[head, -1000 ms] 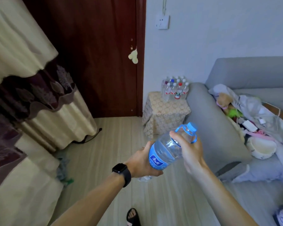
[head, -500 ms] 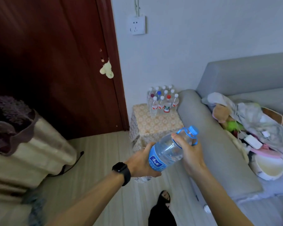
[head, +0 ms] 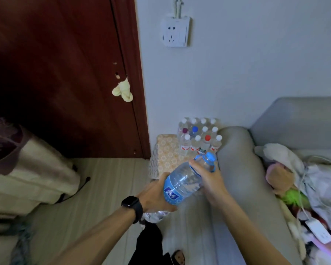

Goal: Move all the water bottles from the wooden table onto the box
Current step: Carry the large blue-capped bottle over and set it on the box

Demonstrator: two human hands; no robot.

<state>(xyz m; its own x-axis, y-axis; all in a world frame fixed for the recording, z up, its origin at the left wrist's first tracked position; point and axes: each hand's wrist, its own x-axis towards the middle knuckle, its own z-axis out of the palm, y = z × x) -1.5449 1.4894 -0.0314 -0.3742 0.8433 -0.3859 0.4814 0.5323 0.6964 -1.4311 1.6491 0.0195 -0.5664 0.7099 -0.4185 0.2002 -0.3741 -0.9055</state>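
Note:
I hold a large clear water bottle (head: 185, 180) with a blue label, blue cap and blue carry ring, tilted with its cap up and to the right. My left hand (head: 157, 194) cups its base and wears a black watch at the wrist. My right hand (head: 208, 178) grips its shoulder and neck. Just beyond the bottle stands the box (head: 166, 153), draped in a patterned yellow cloth. Several small water bottles (head: 199, 134) with white, red, blue and purple caps stand packed together at its back, against the wall.
A grey sofa (head: 237, 169) runs along the right, its armrest touching the box; plush toys and clutter (head: 298, 180) lie on its seat. A dark red door (head: 65, 73) is at the left, a wall socket (head: 175, 31) above the box, draped fabric (head: 27, 169) at far left.
I have moved closer to the box: it and its bottles appear larger and nearer. Both hands keep the same hold on the large bottle, which now partly overlaps the box's front.

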